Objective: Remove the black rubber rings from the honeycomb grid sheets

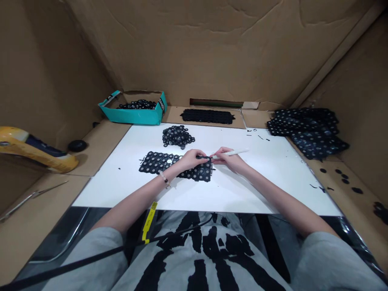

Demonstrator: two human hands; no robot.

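Observation:
On the white board [242, 194] lies a black rubber sheet [154, 162] dotted with pale round spots. My left hand [194, 159] rests over its upper right part, fingers pinched at the sheet's edge. Just beside it, my right hand [228, 158] grips a thin white pen-like tool [241, 152], whose tip meets the sheet's top right corner. My left forearm hides the middle of the sheet. Behind the sheet sits a pile of small black rings [176, 136].
A teal box [136, 116] of black rings stands at the back left, near a yellow tool [39, 149] and scissors [33, 195]. Black strips [207, 116] lie at the back. Dotted black sheets [315, 133] are stacked at the right. Cardboard walls [182, 48] surround the board.

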